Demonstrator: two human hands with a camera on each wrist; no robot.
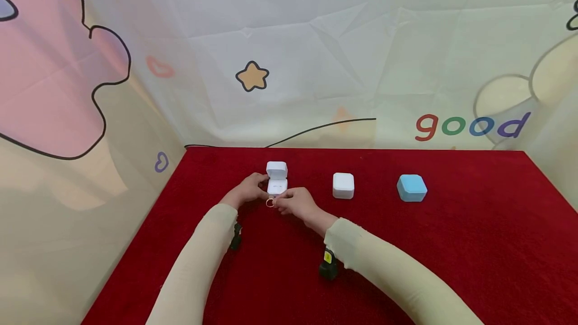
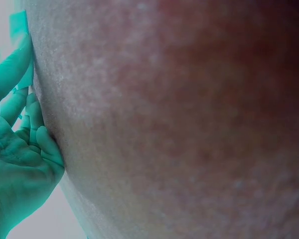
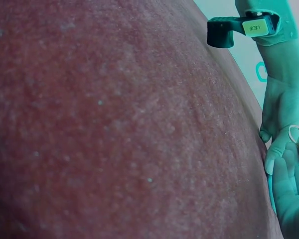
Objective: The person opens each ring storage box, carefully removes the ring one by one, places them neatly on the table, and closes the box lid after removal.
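Observation:
A small white ring box stands with its lid up near the back of the red-covered table. My left hand holds it from the left side, thumb at the front and fingers at the back. In the left wrist view the box shows as a pale edge by that hand. Between thumb and fingertips, my right hand pinches a gold ring just in front of the box. The right wrist view shows the ring upright, partly cut off by the frame edge.
To the right stands a closed white box, and farther right a closed light-blue box. Red cloth covers the table. A printed curtain hangs behind it. Dark cameras are strapped at both wrists.

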